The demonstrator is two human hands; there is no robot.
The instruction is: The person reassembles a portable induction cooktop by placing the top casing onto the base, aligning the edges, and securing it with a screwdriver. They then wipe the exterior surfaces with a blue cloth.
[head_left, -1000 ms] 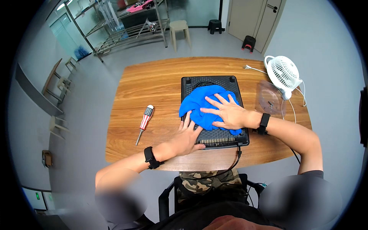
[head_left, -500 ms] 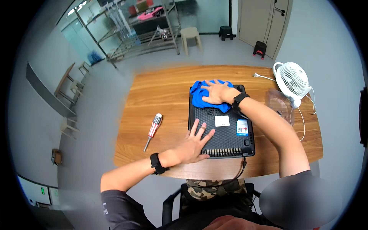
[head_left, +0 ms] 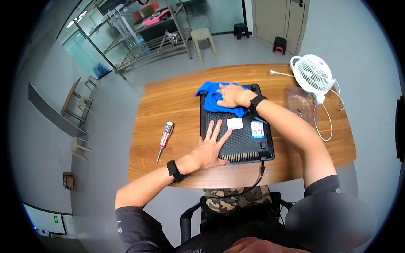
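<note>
A flat black appliance (head_left: 243, 138) lies bottom side up on the table, showing a textured underside, vents, a white label and a blue-and-white sticker. Across its far end is a bunched blue cloth (head_left: 211, 100), one corner hanging past the left edge. My right hand (head_left: 233, 96) presses down on this cloth, gripping it under bent fingers. With fingers spread, my left hand (head_left: 209, 151) lies flat on the appliance's near left part. A black cord (head_left: 258, 176) runs from its near right corner toward my lap. To the left rests a screwdriver (head_left: 165, 137) with a red, white and dark handle.
A white fan (head_left: 313, 76) with a white cable stands at the table's far right. Beside it is a clear plastic tray (head_left: 291, 99) with small dark pieces. The wooden table (head_left: 164, 101) has a curved near edge. Stools and a metal rack stand beyond.
My right hand and the blue cloth have shifted left over the appliance, so a cloth corner now overhangs its left edge. My left hand stays in place. The whole view has shifted slightly.
</note>
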